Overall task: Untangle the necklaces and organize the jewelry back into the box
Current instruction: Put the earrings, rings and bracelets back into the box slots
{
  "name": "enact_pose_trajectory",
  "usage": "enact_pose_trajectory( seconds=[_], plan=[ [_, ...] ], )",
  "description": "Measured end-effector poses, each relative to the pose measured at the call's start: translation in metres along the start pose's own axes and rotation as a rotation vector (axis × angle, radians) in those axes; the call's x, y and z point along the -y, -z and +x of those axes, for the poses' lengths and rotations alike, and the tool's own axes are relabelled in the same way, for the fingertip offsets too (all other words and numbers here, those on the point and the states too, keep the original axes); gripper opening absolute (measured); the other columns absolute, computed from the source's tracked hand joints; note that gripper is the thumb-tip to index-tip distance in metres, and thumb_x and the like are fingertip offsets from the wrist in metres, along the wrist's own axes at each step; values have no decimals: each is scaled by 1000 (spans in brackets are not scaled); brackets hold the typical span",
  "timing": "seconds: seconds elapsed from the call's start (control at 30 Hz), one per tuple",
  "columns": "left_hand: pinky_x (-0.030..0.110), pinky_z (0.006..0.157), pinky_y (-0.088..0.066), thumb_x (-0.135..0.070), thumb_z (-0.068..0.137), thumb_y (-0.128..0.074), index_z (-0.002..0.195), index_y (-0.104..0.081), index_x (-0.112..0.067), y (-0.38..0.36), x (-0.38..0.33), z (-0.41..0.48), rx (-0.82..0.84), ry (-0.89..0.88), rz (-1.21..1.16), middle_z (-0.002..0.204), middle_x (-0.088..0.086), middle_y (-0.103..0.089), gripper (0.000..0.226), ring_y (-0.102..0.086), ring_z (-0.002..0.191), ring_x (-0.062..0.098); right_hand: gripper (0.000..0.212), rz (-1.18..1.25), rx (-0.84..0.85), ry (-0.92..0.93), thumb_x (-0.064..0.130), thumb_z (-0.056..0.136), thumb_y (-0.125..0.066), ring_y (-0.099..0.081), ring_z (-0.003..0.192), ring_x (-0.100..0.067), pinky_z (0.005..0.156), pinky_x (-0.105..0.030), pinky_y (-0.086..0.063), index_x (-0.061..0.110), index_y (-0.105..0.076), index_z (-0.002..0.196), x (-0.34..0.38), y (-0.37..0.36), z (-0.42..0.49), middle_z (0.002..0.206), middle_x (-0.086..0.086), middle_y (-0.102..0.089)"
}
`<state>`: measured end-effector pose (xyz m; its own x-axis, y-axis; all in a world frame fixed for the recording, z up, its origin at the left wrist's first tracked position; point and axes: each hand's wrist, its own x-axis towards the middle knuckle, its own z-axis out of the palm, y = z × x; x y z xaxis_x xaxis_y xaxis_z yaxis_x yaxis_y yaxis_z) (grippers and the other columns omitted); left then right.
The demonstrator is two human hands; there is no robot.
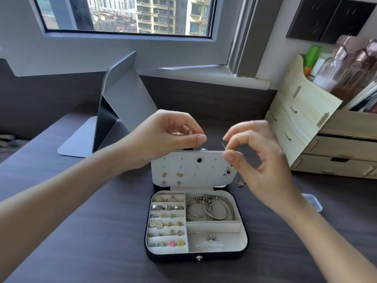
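The right hand (255, 152) is held above the table (91, 231), and its grip is narrow: a short thin wire (223, 145) is pinched between thumb and forefinger, with the other fingers curled loosely behind. What the wire belongs to cannot be told. Just left of this grip, at the same height and slightly apart from it, the left hand (169, 135) is raised with its fingers curled and thumb tip pressed to forefinger; whether anything is held in that grip cannot be told. Directly below both grips the box (195, 256) lies open on the table, its lid (193, 168) tilted back so that its top edge sits just under the pinched wire. A few studs (171, 177) are pinned to the lid. Further below the grips, bangles (210, 208) are piled in the upper right compartment, rings and earrings (167, 221) are tucked into the slotted rows on the left, and a small charm (211, 237) lies in the lower right compartment. A loose earring (240, 183) is seen on the table below the right grip, just beside the lid. A mirror (114, 111) stands well left of the grips, and a wooden organizer (302, 119) stands to their right.
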<state>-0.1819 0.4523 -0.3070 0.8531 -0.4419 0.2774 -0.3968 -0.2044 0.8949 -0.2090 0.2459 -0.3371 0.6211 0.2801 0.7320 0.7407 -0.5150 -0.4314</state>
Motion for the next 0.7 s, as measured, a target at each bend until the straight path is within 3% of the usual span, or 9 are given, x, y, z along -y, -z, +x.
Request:
enact_pose_trajectory(
  seconds=[0.2, 0.7],
  plan=[
    [17, 62, -48, -20, 70, -71, 76, -69, -6, 1, 1, 3, -7, 82, -45, 80, 16, -65, 15, -58, 73, 19, 25, -390, 9, 52, 40, 84, -59, -47, 111, -19, 89, -35, -29, 18, -66, 73, -6, -9, -24, 115, -2, -58],
    [16, 60, -51, -23, 68, -71, 79, -71, -5, -2, -1, 1, -52, 109, -27, 75, 7, -72, 21, -66, 67, 10, 23, -537, -101, 31, 38, 82, -65, -48, 104, -19, 89, -32, -23, 19, -67, 71, -3, -21, -17, 107, -1, -63]
  ],
)
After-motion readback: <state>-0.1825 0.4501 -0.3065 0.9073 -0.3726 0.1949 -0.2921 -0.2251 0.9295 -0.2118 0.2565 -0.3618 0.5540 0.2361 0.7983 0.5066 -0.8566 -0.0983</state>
